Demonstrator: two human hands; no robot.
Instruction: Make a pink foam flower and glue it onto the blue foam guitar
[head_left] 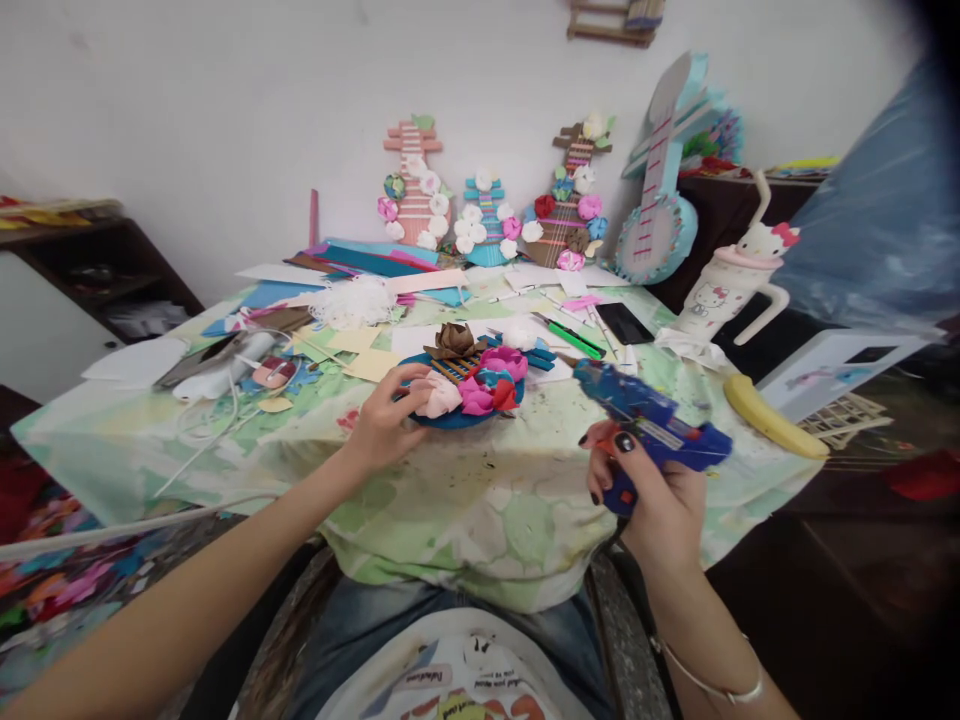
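A blue hot glue gun [652, 420] is gripped in my right hand [660, 490], its nozzle pointing left toward the craft piece. My left hand [386, 420] has its fingers around the left edge of a small blue instrument-shaped craft [457, 415], holding it on the table. Paper flowers cover the craft: a brown one [454, 341] at the top, a pale pink one [436, 394] beside my fingers, and magenta and red ones [504, 394] on the right. A white flower [519, 338] sits near its neck.
Behind stand three flowered paper instruments [489, 222] and a larger light-blue one [656, 225]. A green cutter [574, 338], phone [625, 323], tumbler [724, 295] and banana [772, 418] lie or stand right. Paper scraps [367, 362], white shreds [351, 301] and a cable [217, 432] are left.
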